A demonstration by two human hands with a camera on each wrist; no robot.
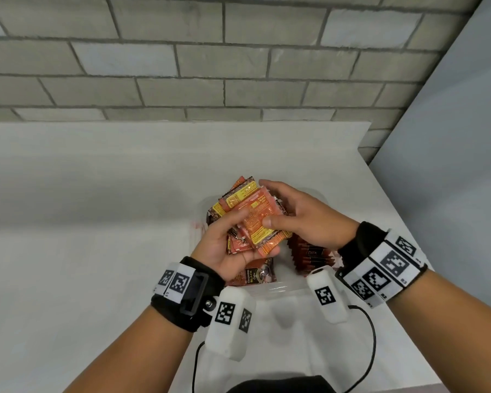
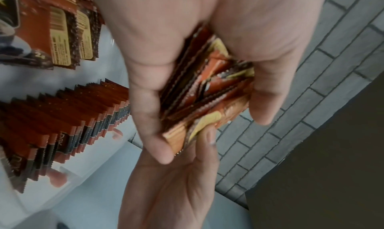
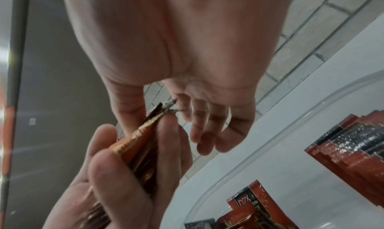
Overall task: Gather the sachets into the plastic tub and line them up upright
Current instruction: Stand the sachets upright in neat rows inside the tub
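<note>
Sachets (image 1: 248, 219) in a thick, fanned orange-and-red bundle sit in the left hand (image 1: 227, 245), its grip wrapped round them from below, thumb on top. The right hand (image 1: 304, 219) grasps the same bundle from the far side, thumb pressed on the top sachet and fingers curled over the far edge. Both hands hover above the clear plastic tub (image 1: 284, 287) on the white counter (image 1: 97, 222), hiding most of it. Inside it, a row of upright sachets (image 2: 62, 117) stands on edge at its right side; a loose flat sachet (image 1: 253, 275) lies near the front, partly covered by the left wrist. Print is too blurred to read.
</note>
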